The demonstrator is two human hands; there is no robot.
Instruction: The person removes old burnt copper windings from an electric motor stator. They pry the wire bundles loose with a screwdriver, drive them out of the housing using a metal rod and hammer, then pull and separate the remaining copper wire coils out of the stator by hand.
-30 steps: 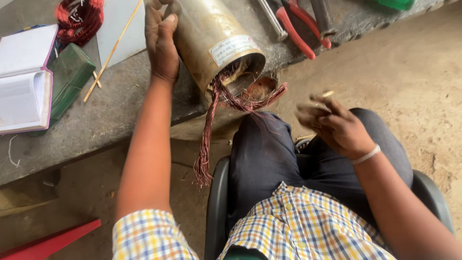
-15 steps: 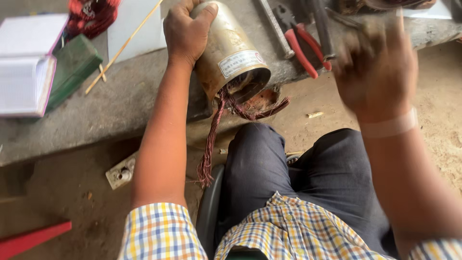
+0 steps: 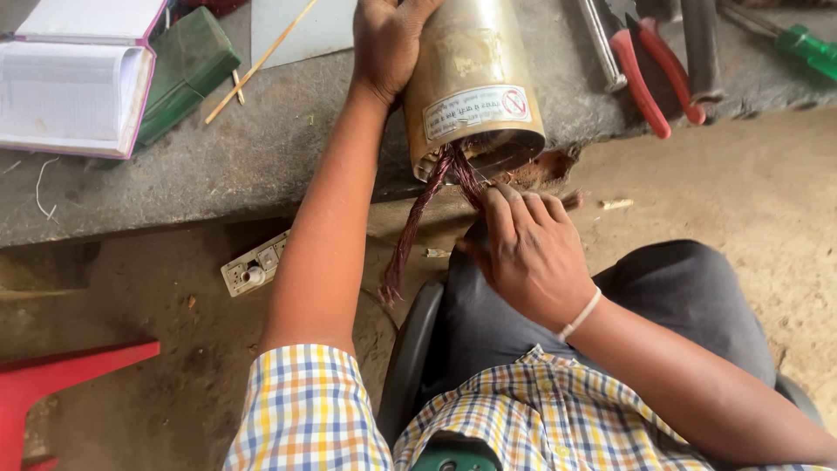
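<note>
Left hand (image 3: 388, 44) clamps the side of the brass-coloured motor stator housing (image 3: 471, 83), which lies on the concrete bench (image 3: 218, 166) with its open end over the edge. Right hand (image 3: 527, 253) pinches the copper winding wires (image 3: 418, 218) hanging from that mouth. Red-handled pliers (image 3: 649, 74) lie right, open book (image 3: 70, 87) far left.

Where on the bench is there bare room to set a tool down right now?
The widest bare patch of the bench lies between the open book with its green box and the left hand on the metal cylinder. Only a thin stick crosses its top. Right of the cylinder it is crowded: red-handled pliers and a green-handled tool.
</note>
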